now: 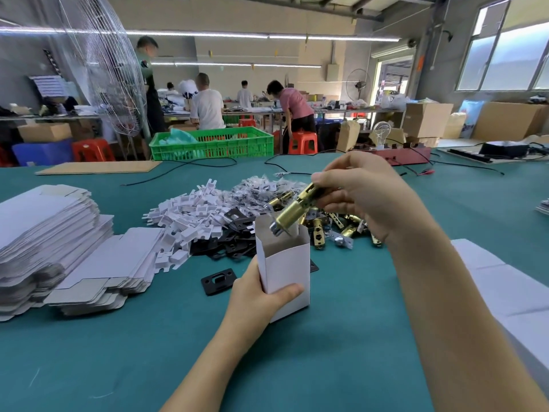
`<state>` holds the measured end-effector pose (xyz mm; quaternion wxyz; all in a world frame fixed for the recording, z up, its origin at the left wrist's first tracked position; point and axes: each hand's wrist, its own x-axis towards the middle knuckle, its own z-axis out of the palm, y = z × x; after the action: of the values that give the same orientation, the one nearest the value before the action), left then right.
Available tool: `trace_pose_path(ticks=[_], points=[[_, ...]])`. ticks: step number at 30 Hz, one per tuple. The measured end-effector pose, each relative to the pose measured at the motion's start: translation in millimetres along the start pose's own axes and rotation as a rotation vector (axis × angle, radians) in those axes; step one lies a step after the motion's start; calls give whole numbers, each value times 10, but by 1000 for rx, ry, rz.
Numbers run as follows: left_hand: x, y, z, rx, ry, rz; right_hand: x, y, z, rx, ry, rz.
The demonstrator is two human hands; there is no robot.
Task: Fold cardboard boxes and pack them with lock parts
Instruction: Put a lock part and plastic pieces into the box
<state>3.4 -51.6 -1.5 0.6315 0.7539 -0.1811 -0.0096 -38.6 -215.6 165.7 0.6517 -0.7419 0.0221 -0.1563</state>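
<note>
A small white cardboard box (286, 263) stands upright on the green table with its top open. My left hand (258, 295) grips its lower part, thumb across the front face. My right hand (359, 191) holds a brass latch bolt (292, 211) tilted down to the left, its silver end at the box's opening. Behind the box lie a heap of brass latches (341, 228), black strike plates (234, 242), white cardboard inserts (193, 214) and small clear bags (258, 188).
Stacks of flat unfolded white boxes (59, 248) lie at the left. More white boxes (505, 289) sit at the right edge. One black plate (219, 281) lies alone near my left hand. Black cables, a green crate (214, 144) and several people working are beyond.
</note>
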Motion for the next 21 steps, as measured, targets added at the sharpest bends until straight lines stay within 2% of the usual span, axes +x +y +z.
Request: trace_pose_path(ticks=[7,12,15,21], points=[[-4,-13,-3,-6,-4,-1,94,164,80,-347,81,-44],[-12,-6,12,22,0,7,27,166,181,-671,144,-268],[-25,22,29,66,3,25,-24,189,295,-856,100,-400],[-38,41,41,87,2,32,-21,239,334,-1129,45,-319]])
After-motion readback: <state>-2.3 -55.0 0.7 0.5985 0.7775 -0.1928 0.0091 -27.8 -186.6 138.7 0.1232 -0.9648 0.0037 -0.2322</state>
